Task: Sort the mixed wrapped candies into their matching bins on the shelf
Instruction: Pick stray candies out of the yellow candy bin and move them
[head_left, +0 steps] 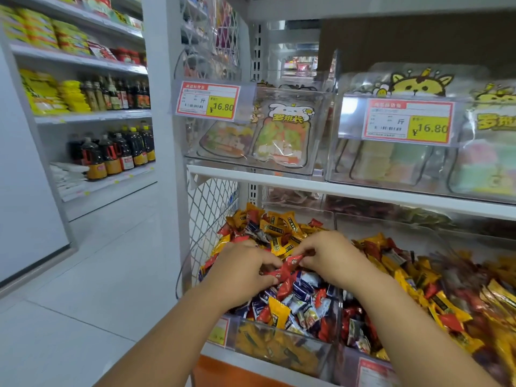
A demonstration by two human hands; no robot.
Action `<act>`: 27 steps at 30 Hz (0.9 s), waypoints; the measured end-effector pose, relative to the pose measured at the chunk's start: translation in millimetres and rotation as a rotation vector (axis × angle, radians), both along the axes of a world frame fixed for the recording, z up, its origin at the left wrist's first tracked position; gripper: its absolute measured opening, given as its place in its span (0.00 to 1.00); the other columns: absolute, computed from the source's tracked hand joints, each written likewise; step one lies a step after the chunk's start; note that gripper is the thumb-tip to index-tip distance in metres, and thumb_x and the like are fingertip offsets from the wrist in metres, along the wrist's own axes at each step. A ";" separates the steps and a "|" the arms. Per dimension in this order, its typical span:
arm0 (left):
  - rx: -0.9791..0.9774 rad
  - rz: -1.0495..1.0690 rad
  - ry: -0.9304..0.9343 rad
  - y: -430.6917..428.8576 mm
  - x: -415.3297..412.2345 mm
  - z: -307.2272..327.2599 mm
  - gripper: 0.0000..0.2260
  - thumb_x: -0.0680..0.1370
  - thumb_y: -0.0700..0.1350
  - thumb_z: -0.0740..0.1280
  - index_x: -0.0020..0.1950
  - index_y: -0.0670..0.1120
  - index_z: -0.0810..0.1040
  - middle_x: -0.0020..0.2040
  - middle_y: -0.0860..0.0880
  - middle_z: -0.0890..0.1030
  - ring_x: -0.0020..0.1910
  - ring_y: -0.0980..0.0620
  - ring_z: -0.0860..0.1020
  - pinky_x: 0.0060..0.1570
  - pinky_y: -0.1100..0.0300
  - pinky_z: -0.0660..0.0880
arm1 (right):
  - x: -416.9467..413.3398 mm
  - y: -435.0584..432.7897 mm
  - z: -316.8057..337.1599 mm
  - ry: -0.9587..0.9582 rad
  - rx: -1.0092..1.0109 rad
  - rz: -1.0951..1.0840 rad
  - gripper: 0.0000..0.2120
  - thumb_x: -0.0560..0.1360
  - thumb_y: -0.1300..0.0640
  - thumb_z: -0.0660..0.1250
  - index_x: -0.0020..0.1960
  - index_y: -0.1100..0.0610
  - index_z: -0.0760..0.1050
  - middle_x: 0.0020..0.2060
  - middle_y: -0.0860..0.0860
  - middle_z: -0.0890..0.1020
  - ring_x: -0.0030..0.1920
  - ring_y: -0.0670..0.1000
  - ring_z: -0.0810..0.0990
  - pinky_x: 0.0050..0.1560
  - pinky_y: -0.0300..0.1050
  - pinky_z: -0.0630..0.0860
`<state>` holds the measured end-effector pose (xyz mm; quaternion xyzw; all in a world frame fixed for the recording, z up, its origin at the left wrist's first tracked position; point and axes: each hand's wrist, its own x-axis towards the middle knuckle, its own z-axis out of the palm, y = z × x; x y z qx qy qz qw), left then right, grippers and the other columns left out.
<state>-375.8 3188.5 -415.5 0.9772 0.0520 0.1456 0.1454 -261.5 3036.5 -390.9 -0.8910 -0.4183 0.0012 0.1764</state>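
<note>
**Two hands pinching a red candy over a mixed candy bin**

The left hand [245,270] and right hand [331,254] meet over a heaped bin. Both have their fingers curled and pinch a red candy [291,262] held between them, one at each end of the wrapper. The left hand may hold more red wrappers underneath, but this cannot be seen clearly.

Just below the hands is the mixed bin [284,350], a clear box on the lower shelf piled high with red, blue-white and yellow wrapped candies. Just beside it on the right is a neighbouring bin [391,230] holding mostly yellow and red pieces. An upper shelf [363,191] above carries clear boxes of cartoon-printed pouches and a price tag [208,100].

Risks from here: the pile stands above the bin's rim, so lifting the hands away could drag loose candies over the front edge onto the floor. The slick wrapper could slip from such a light pinch. Because both bins hold red pieces, the candy could easily be dropped into the wrong one.
</note>
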 end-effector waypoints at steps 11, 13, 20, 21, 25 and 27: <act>-0.376 -0.029 -0.152 -11.5 -6.3 10.2 0.14 0.75 0.50 0.72 0.60 0.58 0.80 0.47 0.64 0.80 0.48 0.66 0.77 0.54 0.60 0.76 | -3.8 -77.5 30.5 -0.054 0.343 -0.296 0.09 0.74 0.57 0.71 0.54 0.50 0.83 0.48 0.44 0.83 0.46 0.44 0.79 0.40 0.28 0.65; -0.385 -0.054 -0.175 -26.3 -0.9 16.1 0.16 0.75 0.50 0.71 0.62 0.57 0.78 0.47 0.65 0.78 0.48 0.66 0.76 0.53 0.63 0.75 | 1.4 -100.9 35.4 -0.046 0.186 -0.357 0.12 0.74 0.55 0.71 0.57 0.49 0.82 0.53 0.46 0.83 0.51 0.45 0.79 0.41 0.29 0.66; -0.368 -0.204 -0.189 -101.6 33.6 25.8 0.18 0.77 0.51 0.69 0.67 0.57 0.75 0.55 0.59 0.80 0.42 0.62 0.73 0.43 0.68 0.69 | 9.1 -143.4 30.5 0.130 0.145 -0.392 0.20 0.74 0.53 0.71 0.65 0.47 0.75 0.60 0.48 0.80 0.58 0.48 0.78 0.62 0.45 0.73; -0.364 -0.217 -0.173 -107.4 36.5 24.8 0.19 0.76 0.52 0.69 0.67 0.58 0.74 0.56 0.60 0.80 0.45 0.59 0.74 0.45 0.65 0.71 | 8.5 -144.9 29.6 0.130 0.149 -0.387 0.19 0.75 0.52 0.70 0.65 0.47 0.75 0.59 0.48 0.80 0.58 0.47 0.78 0.62 0.45 0.73; -0.275 -0.157 -0.158 -86.1 29.1 35.4 0.19 0.76 0.53 0.69 0.66 0.60 0.74 0.60 0.57 0.78 0.51 0.57 0.73 0.58 0.54 0.73 | 2.3 -144.4 30.3 0.115 0.138 -0.343 0.16 0.77 0.53 0.68 0.64 0.47 0.76 0.60 0.46 0.80 0.58 0.46 0.77 0.62 0.43 0.72; -0.232 -0.099 -0.151 -55.8 16.5 41.8 0.18 0.76 0.52 0.70 0.65 0.60 0.76 0.59 0.59 0.79 0.51 0.59 0.75 0.57 0.56 0.74 | -3.1 -136.7 32.0 0.097 0.160 -0.288 0.13 0.76 0.54 0.68 0.61 0.46 0.78 0.57 0.43 0.80 0.56 0.42 0.76 0.60 0.39 0.70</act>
